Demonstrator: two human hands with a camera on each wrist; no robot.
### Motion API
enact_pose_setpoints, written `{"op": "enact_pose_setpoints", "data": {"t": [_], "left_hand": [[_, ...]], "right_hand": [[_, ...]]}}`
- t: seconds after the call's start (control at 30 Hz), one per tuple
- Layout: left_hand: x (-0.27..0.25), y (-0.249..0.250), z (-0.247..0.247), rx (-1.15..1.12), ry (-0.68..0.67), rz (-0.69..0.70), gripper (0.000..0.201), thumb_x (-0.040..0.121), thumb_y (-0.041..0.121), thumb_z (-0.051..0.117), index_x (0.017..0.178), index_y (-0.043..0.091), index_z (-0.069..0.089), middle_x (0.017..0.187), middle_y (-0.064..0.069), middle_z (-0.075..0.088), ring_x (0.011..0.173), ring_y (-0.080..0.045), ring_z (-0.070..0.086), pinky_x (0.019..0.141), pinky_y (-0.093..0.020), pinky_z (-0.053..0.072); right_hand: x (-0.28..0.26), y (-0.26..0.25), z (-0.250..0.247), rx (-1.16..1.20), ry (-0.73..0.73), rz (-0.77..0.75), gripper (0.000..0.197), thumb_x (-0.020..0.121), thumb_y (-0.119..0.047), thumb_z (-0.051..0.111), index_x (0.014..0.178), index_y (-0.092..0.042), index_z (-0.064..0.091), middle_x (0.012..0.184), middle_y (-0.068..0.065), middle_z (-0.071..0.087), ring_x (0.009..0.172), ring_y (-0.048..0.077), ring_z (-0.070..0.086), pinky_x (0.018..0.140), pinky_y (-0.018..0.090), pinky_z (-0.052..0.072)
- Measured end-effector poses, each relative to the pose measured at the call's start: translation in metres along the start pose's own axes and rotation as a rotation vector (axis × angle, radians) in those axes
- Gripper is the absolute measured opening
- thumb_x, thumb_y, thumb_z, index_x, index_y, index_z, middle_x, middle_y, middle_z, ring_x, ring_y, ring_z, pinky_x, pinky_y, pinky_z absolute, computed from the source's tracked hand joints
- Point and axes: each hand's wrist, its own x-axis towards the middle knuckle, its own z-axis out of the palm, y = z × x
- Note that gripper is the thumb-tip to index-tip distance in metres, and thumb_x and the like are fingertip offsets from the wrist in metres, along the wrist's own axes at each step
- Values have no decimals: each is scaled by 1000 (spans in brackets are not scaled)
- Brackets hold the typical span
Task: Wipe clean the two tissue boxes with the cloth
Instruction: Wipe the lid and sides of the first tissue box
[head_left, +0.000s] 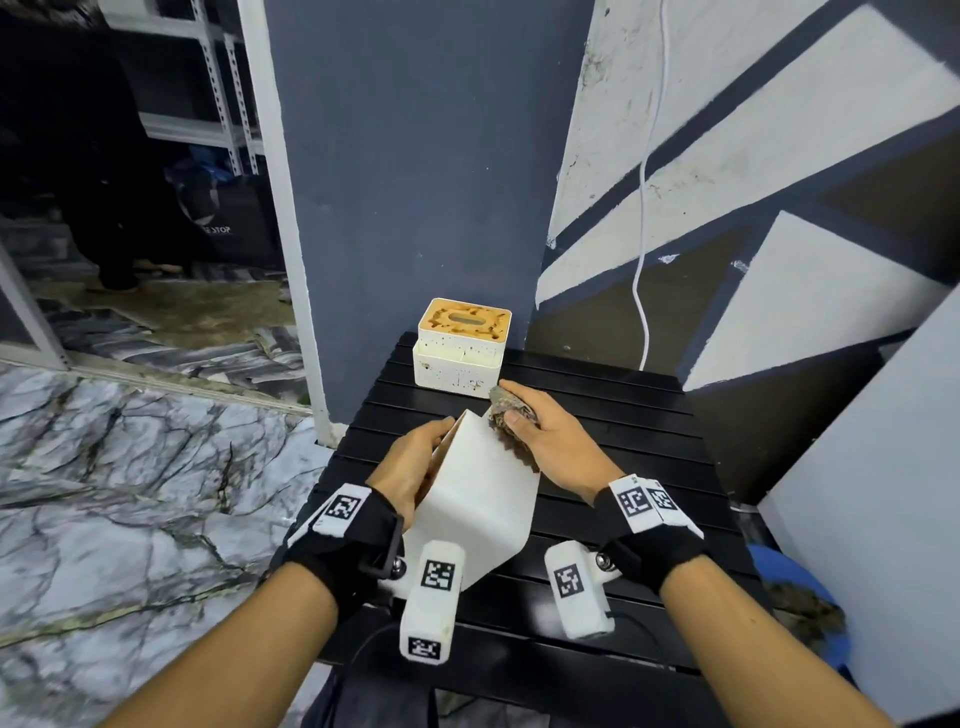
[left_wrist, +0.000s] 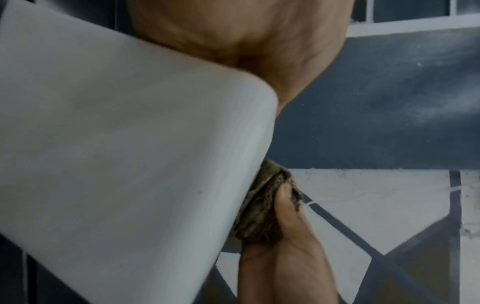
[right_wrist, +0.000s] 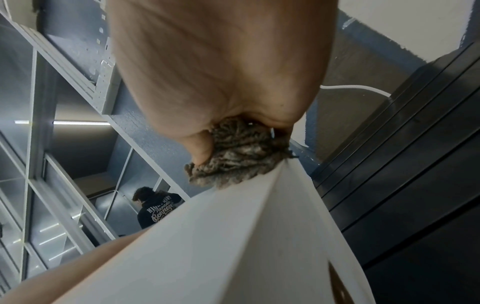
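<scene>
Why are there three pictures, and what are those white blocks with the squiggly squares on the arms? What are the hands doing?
No robot here, just a person wearing three cameras. The big picture comes from a camera on the head, looking down at both hands. The other two come from the white blocks strapped on the wrists; those are small cameras looking along each hand, and the squares are printed markers.

The left hand holds a white tissue box tilted up off the black slatted table. The right hand grips a bunched brownish cloth and presses it against the box's far edge. The wrist pictures show the same box and cloth very close.

A second tissue box, speckled with dirt, with an orange top, stands at the back of the table by the wall.
</scene>
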Motion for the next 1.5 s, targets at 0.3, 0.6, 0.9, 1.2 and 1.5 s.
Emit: {"op": "enact_pose_setpoints", "data": {"t": [0.3,0.6,0.9,1.2,1.5], "left_hand": [[0,-17,2,130,6,369,36,86,49,68,114,27,64,107,-4,74,96,-21,70,81,-38,54],[4,-39,10,183,-100,540,52,78,44,67,127,31,59,112,-6,73,86,-21,70,71,-32,52],[6,-35,5,431,70,453,35,97,52,47,124,38,65,115,11,70,109,-13,63,103,-41,46],[3,-32,7,296,72,320,35,87,57,52,121,59,58,125,15,66,114,-16,64,104,-45,47],[5,-48,6,230,113,340,30,98,45,49,124,56,60,127,16,65,114,-10,62,102,-35,47]], "right_hand": [[-16,7,-34,198,81,10,35,97,-30,48,131,-36,51,129,-8,57,113,8,56,99,28,44],[-47,30,-56,214,18,14,31,95,-30,53,124,-38,57,122,-11,63,111,8,60,103,39,45],[-80,25,-29,145,96,-142,40,95,-26,52,135,-26,49,127,-10,55,115,0,53,98,18,42],[-93,21,-3,20,153,-245,44,96,-26,51,139,-23,44,135,-9,47,126,4,43,108,26,35],[-100,29,20,-36,137,-226,49,93,-36,45,141,-27,38,139,-14,40,131,5,35,112,24,27]]}}
